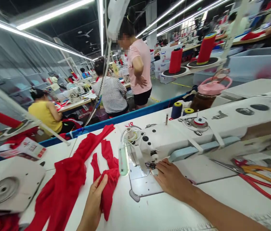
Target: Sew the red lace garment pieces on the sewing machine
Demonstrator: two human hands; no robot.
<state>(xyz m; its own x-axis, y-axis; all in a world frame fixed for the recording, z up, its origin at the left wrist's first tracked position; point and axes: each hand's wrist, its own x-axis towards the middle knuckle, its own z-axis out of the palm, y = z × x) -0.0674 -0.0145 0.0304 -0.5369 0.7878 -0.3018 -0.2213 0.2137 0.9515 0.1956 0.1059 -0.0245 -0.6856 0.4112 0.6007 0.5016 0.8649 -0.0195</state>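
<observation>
A piece of red fabric [110, 179] is pinched between the thumb and fingers of my left hand [95, 199], just left of the sewing machine's needle plate. Part of that cloth trails away from me over the white table. My right hand [170, 176] reaches in from the right to the presser foot [151, 165] of the white sewing machine [164, 138]. Its fingers are bent together there, and what they grip, if anything, is hidden. A longer heap of red fabric [68, 171] lies to the left of my left hand.
Scissors with orange and red handles [250, 173] lie at right. Dark thread cones [176, 110] and a pink-lidded jug [209, 91] stand behind the machine. Red thread cones [175, 61] sit on a stand. Another machine head [7, 187] is at left. Several people work beyond the table.
</observation>
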